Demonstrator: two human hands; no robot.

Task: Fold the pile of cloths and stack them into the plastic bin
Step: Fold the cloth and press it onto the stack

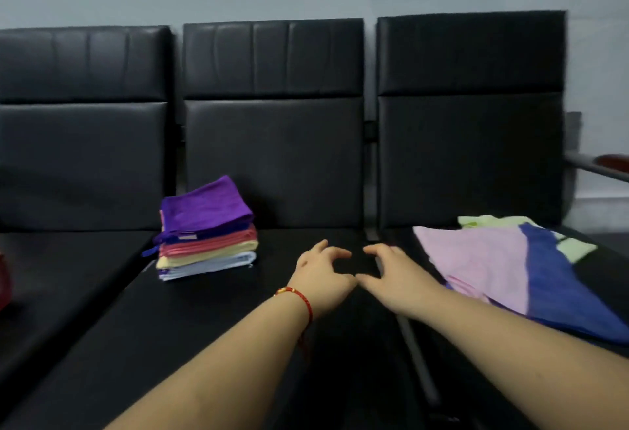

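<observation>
step: between folds | left hand [320,273], right hand [396,274] loosely curled, empty | next: take pink cloth [476,259] at 3 o'clock | stack [207,229] at 9

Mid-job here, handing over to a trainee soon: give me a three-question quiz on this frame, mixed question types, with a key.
1. True or false: the folded stack has a purple cloth on top.
2. Which side of the person holds the unfolded cloths? A) left B) right C) behind the seat backs
3. Fill in: the left hand and right hand hover over the black ____, holding nothing.

Key: 1 true. 2 B. 3 seat. Both hands have loosely curled fingers, with no cloth between them. No plastic bin can be made out in this view.
</observation>
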